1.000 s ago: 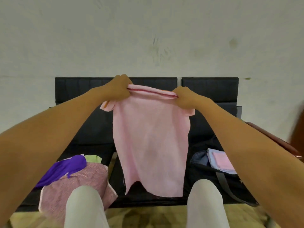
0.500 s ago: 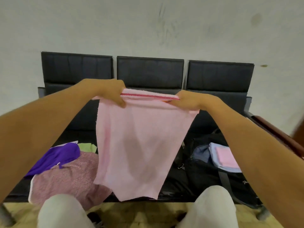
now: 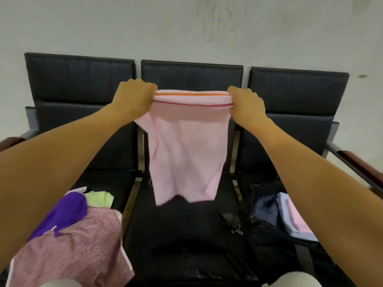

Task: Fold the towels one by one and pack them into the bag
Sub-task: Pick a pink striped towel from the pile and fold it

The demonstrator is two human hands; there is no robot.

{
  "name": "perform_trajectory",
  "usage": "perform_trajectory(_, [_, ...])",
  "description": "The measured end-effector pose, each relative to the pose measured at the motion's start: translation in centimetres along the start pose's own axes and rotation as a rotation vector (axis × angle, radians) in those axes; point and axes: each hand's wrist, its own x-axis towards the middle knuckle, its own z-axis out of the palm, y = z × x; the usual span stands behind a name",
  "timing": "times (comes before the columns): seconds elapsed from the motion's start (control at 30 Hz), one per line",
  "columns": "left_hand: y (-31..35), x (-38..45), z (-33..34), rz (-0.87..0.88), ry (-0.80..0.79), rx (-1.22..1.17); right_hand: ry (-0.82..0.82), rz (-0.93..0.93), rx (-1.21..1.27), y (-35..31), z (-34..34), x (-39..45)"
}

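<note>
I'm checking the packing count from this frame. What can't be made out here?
- Bag, head view: its inside is dark and the right forearm covers part, so the packed towels can't be counted.
- Unfolded pile: cut by the left arm and bottom edge.
- Pink towel: corners hidden inside the left hand and right hand.

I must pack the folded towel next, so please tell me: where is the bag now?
In the head view, the dark fabric bag sits open on the right-hand black seat, low right, with folded blue and pink towels inside it.
</note>
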Motion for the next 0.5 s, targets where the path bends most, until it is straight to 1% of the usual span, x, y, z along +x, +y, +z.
perform_trajectory(0.03, [0.0, 0.2, 0.0, 0.006, 0.033, 0.011, 0.033, 0.001, 0.002, 0.2, 0.0, 0.3])
perform_trajectory(0.1, [0.2, 0.2, 0.4, 0.017, 0.052, 0.014, 0.044, -0.009, 0.009, 0.6, 0.0, 0.5])
perform_trajectory(0.17, [0.3, -0.5, 0.8, 0.047, -0.003, -0.007, -0.031, -0.034, 0.045, 0.9, 0.6, -0.1])
perform_trajectory(0.23, [0.5, -1.6, 1.5, 0.112, -0.153, -0.05, -0.181, -0.066, 0.084, 1.0, 1.7, -1.4])
perform_trajectory(0.37, [2.2, -5.7, 3.8, 0.184, -0.544, -0.231, -0.573, -0.08, 0.194, 0.8, 4.5, -6.3])
perform_trajectory(0.43, [3.6, -8.2, 5.0, 0.181, -0.707, -0.313, -0.705, -0.063, 0.247, 0.4, 6.3, -9.4])
perform_trajectory(0.5, [4.8, -11.3, 7.0, 0.151, -0.862, -0.335, -0.799, -0.091, 0.252, 0.0, 8.3, -12.9])
